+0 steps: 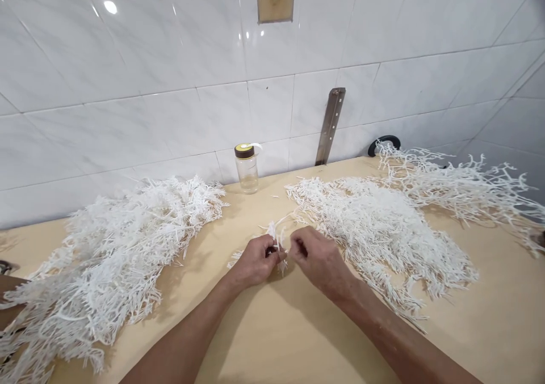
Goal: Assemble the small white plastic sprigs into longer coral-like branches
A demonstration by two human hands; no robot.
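Near the middle of the table, my left hand (258, 262) is closed on a small white branching plastic sprig (272, 231), whose tips stick out above and below the fingers. Close on its right, my right hand (317, 256) is closed in a pinch, its fingertips by the sprig. Whatever those fingers hold is too small to make out. Beyond my right hand spreads a pile of thin white stems (378, 225). To the left lies a large heap of bushy white sprigs (123, 248).
A clear bottle (247, 177) with a dark and yellow lid stands by the tiled wall. A perforated metal strip (330, 126) leans there too. Larger white branches (464, 182) lie at the far right, beside a black curved object (385, 142). Part of another person's arm (11, 299) shows at the left edge.
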